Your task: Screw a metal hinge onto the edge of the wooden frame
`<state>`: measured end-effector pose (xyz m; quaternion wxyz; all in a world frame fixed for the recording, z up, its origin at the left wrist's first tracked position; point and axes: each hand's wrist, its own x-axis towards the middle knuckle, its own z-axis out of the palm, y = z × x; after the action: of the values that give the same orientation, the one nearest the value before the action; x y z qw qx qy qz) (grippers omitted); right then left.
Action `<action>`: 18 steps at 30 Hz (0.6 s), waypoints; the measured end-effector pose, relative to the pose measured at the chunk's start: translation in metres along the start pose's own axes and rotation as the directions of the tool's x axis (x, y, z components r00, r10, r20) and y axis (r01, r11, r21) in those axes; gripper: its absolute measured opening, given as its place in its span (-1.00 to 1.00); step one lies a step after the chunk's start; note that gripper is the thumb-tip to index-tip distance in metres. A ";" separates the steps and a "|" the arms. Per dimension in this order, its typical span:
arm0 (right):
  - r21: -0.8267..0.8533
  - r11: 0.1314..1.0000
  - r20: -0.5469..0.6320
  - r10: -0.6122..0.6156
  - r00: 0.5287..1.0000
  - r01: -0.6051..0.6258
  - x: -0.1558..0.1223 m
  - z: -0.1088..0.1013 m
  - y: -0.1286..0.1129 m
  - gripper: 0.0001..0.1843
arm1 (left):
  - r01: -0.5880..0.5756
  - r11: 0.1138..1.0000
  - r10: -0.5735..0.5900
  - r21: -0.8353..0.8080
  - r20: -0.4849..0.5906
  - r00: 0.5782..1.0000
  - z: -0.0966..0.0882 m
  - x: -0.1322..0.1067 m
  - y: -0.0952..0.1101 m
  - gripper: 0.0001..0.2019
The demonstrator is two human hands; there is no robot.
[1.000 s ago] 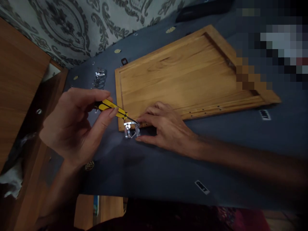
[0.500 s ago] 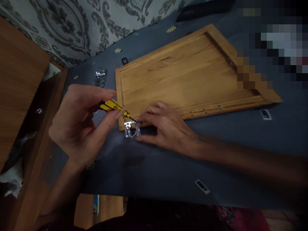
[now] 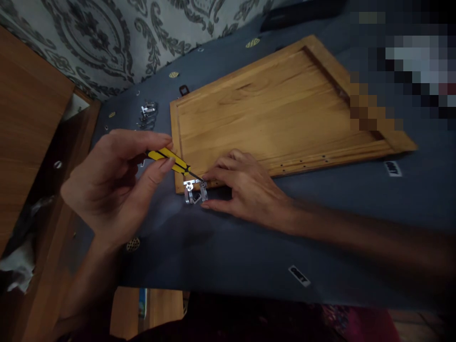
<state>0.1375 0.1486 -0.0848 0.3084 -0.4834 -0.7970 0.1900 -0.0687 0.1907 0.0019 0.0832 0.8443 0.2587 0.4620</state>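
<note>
In the head view, my left hand (image 3: 114, 183) pinches the yellow and black handle of a screwdriver (image 3: 181, 166). Its thin shaft slants down to the right, with the tip at a silver metal hinge (image 3: 189, 184). That hinge sits at the near left corner of a wooden panel (image 3: 263, 114), partly beyond its edge. From the right, my right hand (image 3: 245, 185) steadies the hinge, fingers over the panel's edge and thumb low beside the metal. The exact spot under the tip is too small to make out.
Several loose metal pieces (image 3: 148, 114) lie on the dark blue cloth (image 3: 249, 256) beyond the left hand. Holes dot the panel's near edge. A wooden cabinet (image 3: 32, 133) stands at the left; a patterned curtain (image 3: 107, 38) hangs behind. The upper right is pixelated.
My left hand has shifted slightly left and turned a little around the screwdriver's handle, its thumb sliding back. The screwdriver tip, hinge, panel and right hand stay about where they were.
</note>
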 end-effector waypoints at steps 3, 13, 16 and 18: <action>0.005 1.000 -0.003 -0.001 1.000 0.001 0.000 0.000 0.000 -0.54 | 0.002 1.000 -0.001 -0.011 0.047 0.999 -0.002 0.002 -0.001 -0.59; 0.013 1.000 -0.044 -0.025 0.999 0.026 -0.001 0.002 0.003 -0.50 | -0.070 0.996 0.074 -0.051 0.092 0.993 -0.006 0.006 -0.006 -0.51; 0.018 0.999 -0.049 -0.035 0.998 0.036 -0.002 0.002 0.003 -0.51 | -0.068 0.996 0.074 -0.066 0.094 0.993 -0.005 0.005 -0.006 -0.49; 0.020 0.999 -0.049 -0.036 0.998 0.037 -0.002 0.003 0.002 -0.51 | -0.067 0.996 0.073 -0.064 0.086 0.994 -0.004 0.005 -0.006 -0.50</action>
<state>0.1378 0.1482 -0.0886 0.3359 -0.4700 -0.7960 0.1808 -0.0721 0.1980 0.0062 0.1040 0.8695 0.2106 0.4345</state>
